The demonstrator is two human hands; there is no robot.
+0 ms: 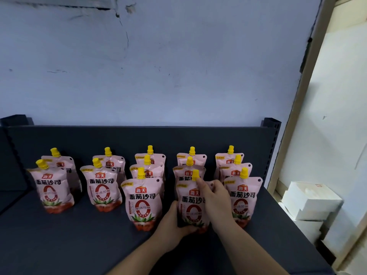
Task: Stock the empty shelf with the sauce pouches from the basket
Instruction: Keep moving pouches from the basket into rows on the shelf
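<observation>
The pouch (191,207) in hand stands on the dark shelf (59,245) in the lower middle of the frame, at the front of the fourth column from the left, with two more pouches lined up behind it. It looks like a soft, glossy film bag filled with sauce: probably moderately heavy for its size, squashy in the belly, slick on the faces, and stiff only at the yellow cap (195,175) and the sealed edges. The bag would likely sag or tip if let go off balance, so the sound places to hold are the bottom gusset and the top seam near the spout, not the bulging middle. That is roughly how it is held. The left hand (174,223) is closed around the lower left edge and base, fingers wrapped under the pouch. The right hand (213,197) lies over the upper right side, fingers curled on the top corner and one fingertip touching the cap's base. Both hands thus grip the same pouch, which sits between them, close beside its neighbours at left (144,203) and right (243,199). The basket is out of view.
</observation>
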